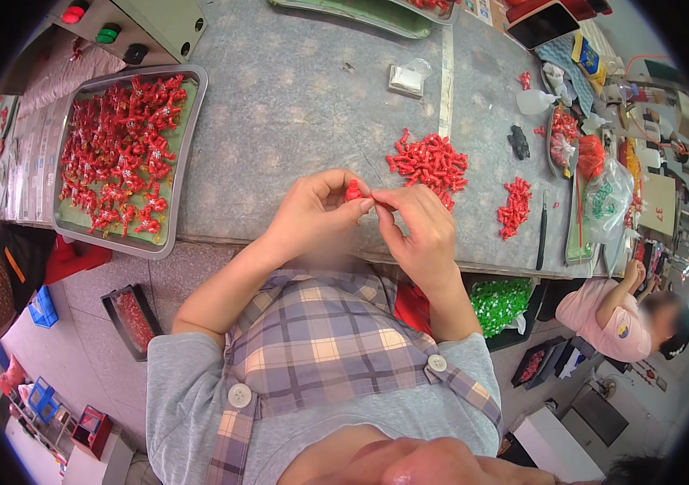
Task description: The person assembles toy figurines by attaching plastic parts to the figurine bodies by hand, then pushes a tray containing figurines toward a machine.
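Head view: left hand and right hand together, fingertips pinching one small red piece between them; red pile on bench nearer right hand.

Both hands, left and right, meet fingertip to fingertip, pinching.

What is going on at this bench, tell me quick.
A person at a grey worktable pinches one small red piece between both hands, the left hand and the right hand meeting at the fingertips. Loose piles of red pieces lie just beyond. A metal tray to the left is heaped with red parts. Another person sits at the lower right.
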Demonstrator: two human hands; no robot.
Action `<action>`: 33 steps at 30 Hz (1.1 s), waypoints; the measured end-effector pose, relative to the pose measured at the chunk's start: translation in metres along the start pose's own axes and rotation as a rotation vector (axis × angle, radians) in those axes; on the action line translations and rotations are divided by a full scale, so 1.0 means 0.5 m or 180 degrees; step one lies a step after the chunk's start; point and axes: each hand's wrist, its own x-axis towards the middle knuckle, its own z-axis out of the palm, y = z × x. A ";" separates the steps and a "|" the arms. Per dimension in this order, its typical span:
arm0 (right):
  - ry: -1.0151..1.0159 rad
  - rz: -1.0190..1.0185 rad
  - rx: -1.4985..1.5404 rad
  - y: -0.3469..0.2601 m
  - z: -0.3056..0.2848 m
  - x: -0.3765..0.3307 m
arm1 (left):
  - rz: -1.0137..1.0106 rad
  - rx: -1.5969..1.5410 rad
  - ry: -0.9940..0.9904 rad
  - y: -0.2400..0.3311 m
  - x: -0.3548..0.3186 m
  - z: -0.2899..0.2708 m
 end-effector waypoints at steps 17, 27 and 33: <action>-0.0423 0.0816 0.0464 0.134 -0.087 0.173 | -0.0637 -0.1480 -0.0568 -0.002 0.030 -0.025; -0.0954 0.0101 -0.1431 0.244 -0.062 0.281 | -0.0455 -0.1288 -0.0527 0.000 0.028 -0.044; -0.1100 0.0142 -0.1606 0.236 -0.055 0.290 | -0.0451 -0.1263 -0.0589 0.001 0.030 -0.050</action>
